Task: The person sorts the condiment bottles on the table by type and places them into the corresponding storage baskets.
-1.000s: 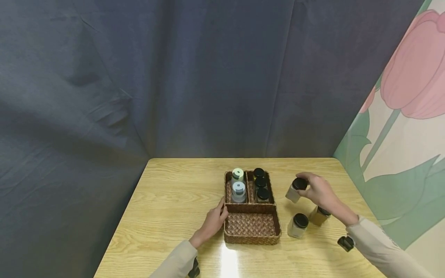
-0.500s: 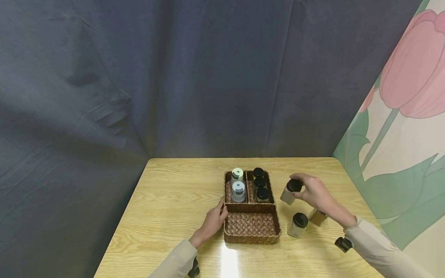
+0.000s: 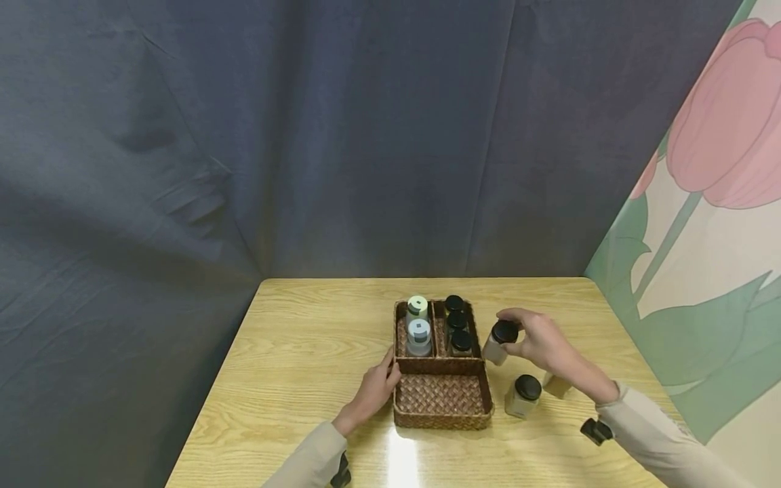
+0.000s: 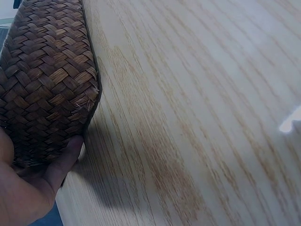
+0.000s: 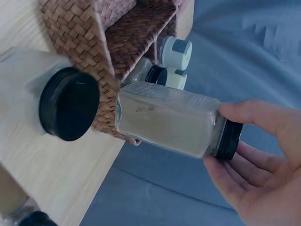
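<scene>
My right hand (image 3: 543, 342) pinches a square clear jar (image 5: 164, 120) by its black lid and neck. Pale contents show through the glass. The jar hangs tilted just right of a brown woven basket (image 3: 442, 420), its base close to the basket's wall in the right wrist view. My left hand (image 3: 373, 388) grips the left side of the basket near its middle divider; one finger (image 4: 66, 157) lies at the wall's bottom edge. Several black-lidded jars (image 3: 457, 320) stand in the back right compartment. Two pale-lidded containers (image 3: 418, 332) stand in the back left one.
On the table (image 3: 293, 352), right of the basket, stands another black-lidded jar (image 3: 523, 395). Behind it a jar with brownish contents (image 3: 556, 385) is partly hidden by my right forearm. A dark curtain (image 3: 378, 169) hangs behind the table; a flower-patterned wall covering (image 3: 689, 271) is at right.
My right hand has carried the jar left and a little nearer to me, up to the basket's right side. The left hand and basket have stayed in place.
</scene>
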The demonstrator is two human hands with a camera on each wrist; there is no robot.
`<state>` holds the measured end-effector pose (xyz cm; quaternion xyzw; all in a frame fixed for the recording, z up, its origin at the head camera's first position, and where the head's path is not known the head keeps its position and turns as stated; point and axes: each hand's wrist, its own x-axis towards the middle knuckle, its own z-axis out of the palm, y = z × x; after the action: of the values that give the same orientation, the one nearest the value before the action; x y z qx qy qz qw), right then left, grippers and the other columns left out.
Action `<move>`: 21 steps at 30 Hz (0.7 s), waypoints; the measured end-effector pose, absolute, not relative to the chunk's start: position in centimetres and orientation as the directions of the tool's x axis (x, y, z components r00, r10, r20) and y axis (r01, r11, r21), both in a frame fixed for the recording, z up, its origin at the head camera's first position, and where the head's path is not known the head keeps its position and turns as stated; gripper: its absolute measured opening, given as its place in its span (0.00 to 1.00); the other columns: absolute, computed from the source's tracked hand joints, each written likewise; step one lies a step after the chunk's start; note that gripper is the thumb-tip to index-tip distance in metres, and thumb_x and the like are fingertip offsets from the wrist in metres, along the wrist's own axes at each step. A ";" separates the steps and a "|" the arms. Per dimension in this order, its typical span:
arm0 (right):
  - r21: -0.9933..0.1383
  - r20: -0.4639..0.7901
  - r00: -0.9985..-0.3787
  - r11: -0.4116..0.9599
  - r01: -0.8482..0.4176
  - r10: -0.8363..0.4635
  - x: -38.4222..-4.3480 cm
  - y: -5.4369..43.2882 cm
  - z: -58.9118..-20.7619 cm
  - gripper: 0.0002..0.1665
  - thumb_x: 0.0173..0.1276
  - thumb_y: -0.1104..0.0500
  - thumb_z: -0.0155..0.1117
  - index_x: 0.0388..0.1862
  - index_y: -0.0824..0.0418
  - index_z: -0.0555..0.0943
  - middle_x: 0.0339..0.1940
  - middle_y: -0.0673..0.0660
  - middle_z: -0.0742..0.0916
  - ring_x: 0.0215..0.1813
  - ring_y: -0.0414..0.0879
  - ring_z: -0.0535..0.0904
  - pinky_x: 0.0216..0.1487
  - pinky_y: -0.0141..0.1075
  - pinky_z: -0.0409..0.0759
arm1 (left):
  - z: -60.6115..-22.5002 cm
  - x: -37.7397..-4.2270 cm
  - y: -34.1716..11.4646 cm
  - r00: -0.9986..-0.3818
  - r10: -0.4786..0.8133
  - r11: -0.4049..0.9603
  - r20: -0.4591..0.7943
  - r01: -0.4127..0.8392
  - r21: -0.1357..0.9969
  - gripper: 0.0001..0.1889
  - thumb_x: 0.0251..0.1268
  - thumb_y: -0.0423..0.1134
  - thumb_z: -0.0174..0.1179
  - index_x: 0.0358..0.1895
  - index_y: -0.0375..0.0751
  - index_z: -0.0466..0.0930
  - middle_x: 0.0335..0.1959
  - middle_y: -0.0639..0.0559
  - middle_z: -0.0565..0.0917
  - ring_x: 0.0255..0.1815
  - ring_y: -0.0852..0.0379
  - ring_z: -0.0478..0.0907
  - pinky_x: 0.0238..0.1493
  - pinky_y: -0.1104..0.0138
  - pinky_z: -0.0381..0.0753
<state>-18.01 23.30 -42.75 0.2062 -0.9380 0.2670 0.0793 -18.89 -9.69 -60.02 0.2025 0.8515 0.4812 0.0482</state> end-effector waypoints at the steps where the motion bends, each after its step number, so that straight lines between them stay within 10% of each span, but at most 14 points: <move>1: -0.462 0.260 -0.901 0.774 -0.433 -0.349 -18.0 23.2 -42.7 0.30 0.47 0.69 0.81 0.51 0.73 0.81 0.42 0.63 0.87 0.38 0.54 0.84 0.38 0.48 0.80 | -60.0 -18.9 -9.7 -0.913 0.391 0.454 0.115 0.300 0.839 0.30 0.82 0.39 0.42 0.78 0.29 0.46 0.09 0.61 0.64 0.08 0.67 0.55 0.14 0.72 0.62; 21: -0.487 0.210 -0.876 0.731 -0.478 -0.434 -17.6 19.1 -43.5 0.30 0.46 0.70 0.79 0.52 0.69 0.83 0.44 0.61 0.87 0.41 0.53 0.83 0.38 0.43 0.81 | -60.1 -18.8 -9.5 -0.927 0.355 0.472 0.124 0.292 0.832 0.30 0.81 0.38 0.43 0.77 0.28 0.48 0.14 0.53 0.75 0.18 0.64 0.74 0.22 0.71 0.76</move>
<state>-17.58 19.12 -43.47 0.2453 -0.9293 0.2730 0.0408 -18.83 -9.53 -60.06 0.1887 0.8572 0.4780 0.0329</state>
